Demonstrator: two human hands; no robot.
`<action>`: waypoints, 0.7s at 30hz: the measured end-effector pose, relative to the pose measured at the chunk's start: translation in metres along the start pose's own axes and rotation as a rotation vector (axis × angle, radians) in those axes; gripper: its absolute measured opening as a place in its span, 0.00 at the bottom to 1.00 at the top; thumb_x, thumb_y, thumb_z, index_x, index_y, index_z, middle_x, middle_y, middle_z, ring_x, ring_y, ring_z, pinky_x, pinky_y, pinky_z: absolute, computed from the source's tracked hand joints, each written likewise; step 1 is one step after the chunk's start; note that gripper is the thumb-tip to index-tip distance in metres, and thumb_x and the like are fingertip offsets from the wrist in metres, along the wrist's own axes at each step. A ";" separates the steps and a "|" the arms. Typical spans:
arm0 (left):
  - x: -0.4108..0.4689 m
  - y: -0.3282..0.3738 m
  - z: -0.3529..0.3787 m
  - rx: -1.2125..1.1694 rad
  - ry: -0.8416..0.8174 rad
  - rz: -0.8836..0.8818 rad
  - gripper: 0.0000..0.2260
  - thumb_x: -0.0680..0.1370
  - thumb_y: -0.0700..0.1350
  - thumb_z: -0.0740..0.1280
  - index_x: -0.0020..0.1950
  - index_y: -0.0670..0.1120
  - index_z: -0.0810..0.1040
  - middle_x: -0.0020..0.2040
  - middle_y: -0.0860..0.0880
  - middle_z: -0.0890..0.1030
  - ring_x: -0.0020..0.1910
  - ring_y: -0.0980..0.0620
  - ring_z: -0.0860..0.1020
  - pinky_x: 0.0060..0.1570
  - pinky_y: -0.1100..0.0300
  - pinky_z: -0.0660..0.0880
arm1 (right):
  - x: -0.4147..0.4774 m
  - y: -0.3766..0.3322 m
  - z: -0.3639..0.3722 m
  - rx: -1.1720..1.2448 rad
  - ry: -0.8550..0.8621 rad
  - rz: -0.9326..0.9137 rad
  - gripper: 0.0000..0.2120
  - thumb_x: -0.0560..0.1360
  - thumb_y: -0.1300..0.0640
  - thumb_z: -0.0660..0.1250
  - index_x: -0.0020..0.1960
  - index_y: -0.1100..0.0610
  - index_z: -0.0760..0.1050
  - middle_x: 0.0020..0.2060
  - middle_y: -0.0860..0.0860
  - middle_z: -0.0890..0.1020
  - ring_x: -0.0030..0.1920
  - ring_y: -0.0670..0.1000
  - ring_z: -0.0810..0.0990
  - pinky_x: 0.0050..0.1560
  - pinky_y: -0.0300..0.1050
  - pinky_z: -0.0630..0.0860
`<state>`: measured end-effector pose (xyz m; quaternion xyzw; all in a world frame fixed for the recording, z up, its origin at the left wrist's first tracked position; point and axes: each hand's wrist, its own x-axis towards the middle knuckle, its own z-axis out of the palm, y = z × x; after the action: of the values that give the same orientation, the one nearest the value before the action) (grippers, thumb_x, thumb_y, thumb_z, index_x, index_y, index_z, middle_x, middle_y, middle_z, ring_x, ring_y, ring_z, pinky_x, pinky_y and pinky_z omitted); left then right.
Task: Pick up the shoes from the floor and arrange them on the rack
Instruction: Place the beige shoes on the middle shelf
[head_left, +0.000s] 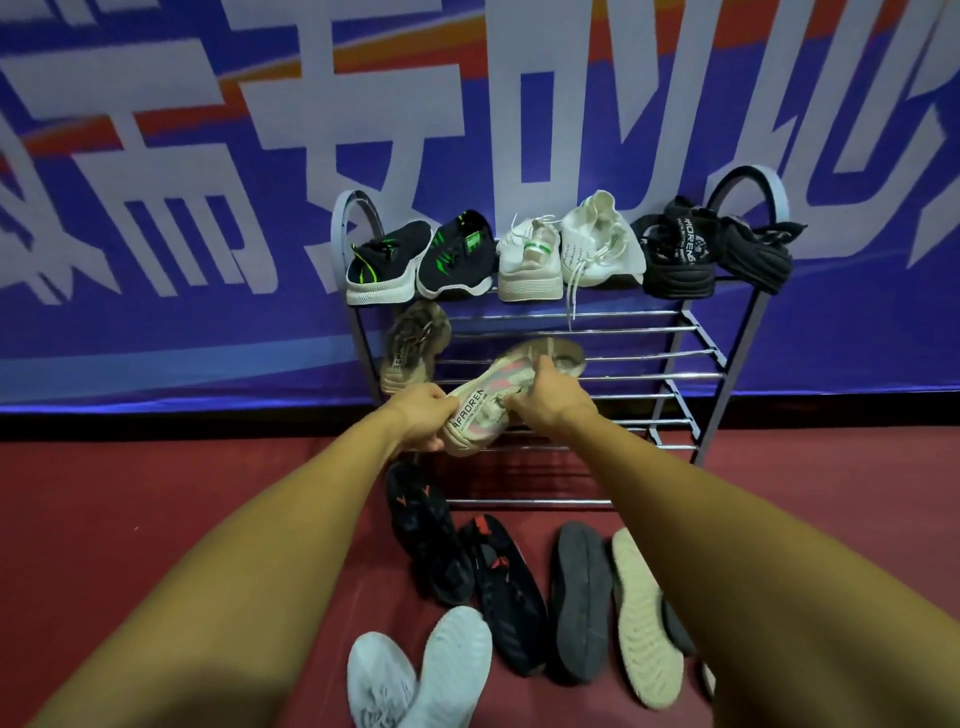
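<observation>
Red flooring runs up to a blue banner with large white characters, and against it stands a metal shoe rack. Both hands hold one beige knit shoe in front of the rack's middle shelf, tilted with its heel low and toe raised toward the rails. The left hand is curled shut around the heel end; the right hand is closed over the top of the shoe near its opening.

Its mate, another beige shoe, sits at the left end of the middle shelf. On the top shelf, left to right, are a black-and-green pair, a white pair with a lace hanging down, and a black pair.

On the floor before the rack lie a black pair with red marks, a dark grey shoe beside a tan-soled shoe, both sole up, and a white pair nearest the camera.
</observation>
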<state>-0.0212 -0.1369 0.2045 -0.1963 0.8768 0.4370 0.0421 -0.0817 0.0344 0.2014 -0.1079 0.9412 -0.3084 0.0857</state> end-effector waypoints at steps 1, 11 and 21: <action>0.001 0.002 0.000 0.006 -0.009 0.025 0.08 0.79 0.41 0.60 0.42 0.43 0.76 0.31 0.46 0.75 0.24 0.51 0.71 0.22 0.65 0.69 | 0.000 0.002 0.000 -0.060 0.019 -0.022 0.30 0.75 0.44 0.67 0.72 0.54 0.62 0.62 0.59 0.78 0.61 0.62 0.78 0.58 0.54 0.75; 0.017 0.005 -0.011 0.231 0.032 0.195 0.12 0.80 0.45 0.57 0.51 0.43 0.79 0.45 0.44 0.80 0.45 0.47 0.74 0.44 0.55 0.68 | 0.005 0.006 0.000 -0.284 0.142 -0.118 0.18 0.81 0.45 0.59 0.69 0.47 0.67 0.62 0.59 0.72 0.56 0.64 0.78 0.53 0.57 0.74; 0.040 -0.004 -0.008 0.187 0.070 0.205 0.16 0.79 0.46 0.63 0.66 0.52 0.78 0.61 0.49 0.81 0.60 0.50 0.78 0.63 0.57 0.72 | 0.019 0.017 0.002 -0.470 0.121 -0.065 0.13 0.79 0.47 0.65 0.61 0.51 0.76 0.56 0.55 0.78 0.54 0.60 0.79 0.46 0.49 0.72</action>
<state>-0.0556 -0.1576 0.1969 -0.1159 0.9301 0.3482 -0.0153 -0.1024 0.0420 0.1876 -0.1363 0.9866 -0.0896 -0.0080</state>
